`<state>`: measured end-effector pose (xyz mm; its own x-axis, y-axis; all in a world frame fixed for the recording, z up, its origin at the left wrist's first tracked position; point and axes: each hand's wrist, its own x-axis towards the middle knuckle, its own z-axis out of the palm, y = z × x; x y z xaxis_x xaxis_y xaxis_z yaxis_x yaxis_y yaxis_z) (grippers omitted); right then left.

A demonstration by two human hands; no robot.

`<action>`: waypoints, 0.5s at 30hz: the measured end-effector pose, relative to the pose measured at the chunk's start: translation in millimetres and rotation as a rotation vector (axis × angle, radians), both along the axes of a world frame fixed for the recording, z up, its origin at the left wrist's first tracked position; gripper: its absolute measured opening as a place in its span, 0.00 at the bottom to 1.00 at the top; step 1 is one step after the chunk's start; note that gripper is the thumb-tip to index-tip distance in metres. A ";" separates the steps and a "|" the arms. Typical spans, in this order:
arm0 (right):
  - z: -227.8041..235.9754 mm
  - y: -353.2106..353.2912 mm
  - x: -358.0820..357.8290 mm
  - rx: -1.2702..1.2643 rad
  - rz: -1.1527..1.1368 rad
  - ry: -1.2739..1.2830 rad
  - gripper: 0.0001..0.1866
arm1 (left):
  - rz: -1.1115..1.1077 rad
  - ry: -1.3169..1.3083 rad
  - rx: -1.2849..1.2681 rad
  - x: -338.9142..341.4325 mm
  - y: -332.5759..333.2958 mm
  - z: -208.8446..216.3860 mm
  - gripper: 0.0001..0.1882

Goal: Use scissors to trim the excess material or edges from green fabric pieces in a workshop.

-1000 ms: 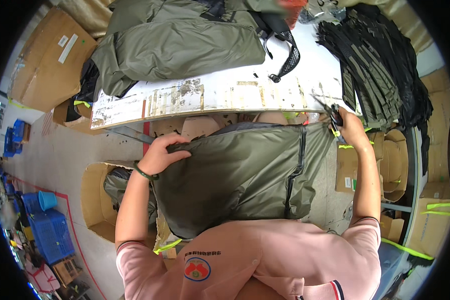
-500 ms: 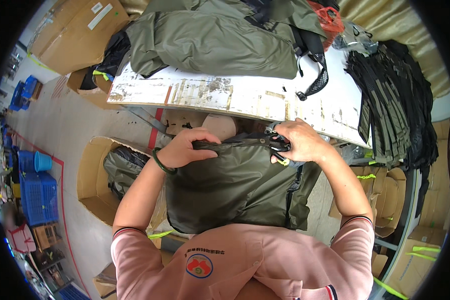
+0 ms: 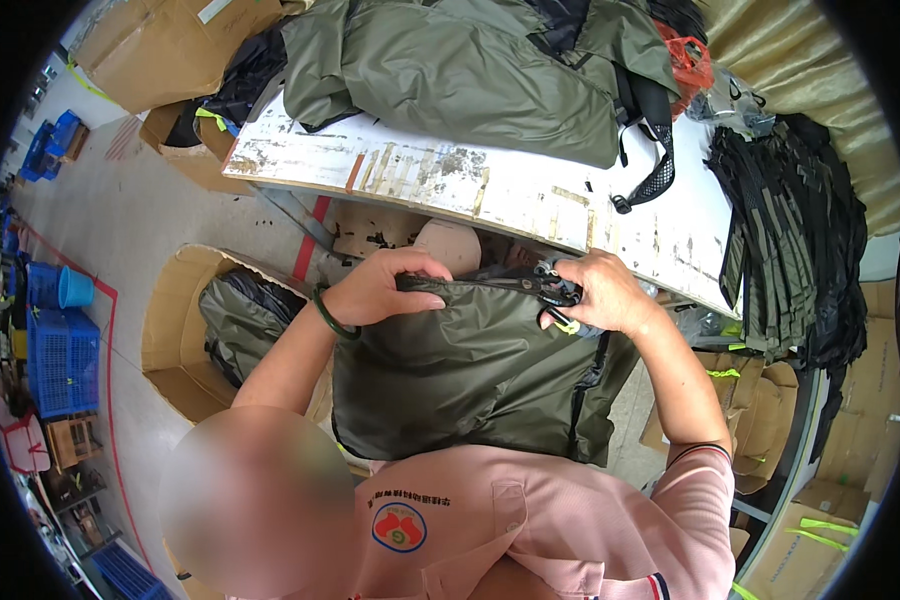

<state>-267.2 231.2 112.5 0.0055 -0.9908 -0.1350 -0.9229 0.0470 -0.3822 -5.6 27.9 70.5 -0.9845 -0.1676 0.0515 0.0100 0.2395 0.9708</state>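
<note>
By the table, left grip clasps creased olive fabric, right grip a tool.

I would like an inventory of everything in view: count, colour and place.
Cloth item: 1, olive, centre
Hand tool: 1, mostly black, right-centre
Table: 1, white, top centre
Fabric heap: 1, olive, on table
Mesh strap: 1, black, on table
Plastic bag: 1, red, top right
Strip pile: 1, olive-black, right
Cardboard boxes: several, brown, both sides
Crates: several, blue, far left
Bucket: 1, light blue, far left
Curtain: 1, beige, top right
Shirt: 1, pink, bottom
Bracelet: 1, dark green, left-centre
Left hand: 1, bare, pinching cloth item
Right hand: 1, bare, holding hand tool
</note>
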 end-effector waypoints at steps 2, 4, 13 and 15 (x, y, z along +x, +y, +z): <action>-1.9 0.8 0.2 -0.039 0.028 0.007 0.27 | 0.006 -0.018 0.015 0.4 0.7 1.2 0.15; 5.2 -0.1 4.2 -0.026 0.029 0.016 0.27 | 0.012 -0.036 0.029 0.8 2.1 3.0 0.15; 5.2 -10.0 12.0 -0.027 0.061 -0.001 0.25 | 0.004 -0.041 0.022 0.4 3.5 5.4 0.17; 5.6 -8.7 10.4 -0.010 0.066 0.011 0.25 | -0.019 -0.041 -0.030 1.2 2.2 5.2 0.19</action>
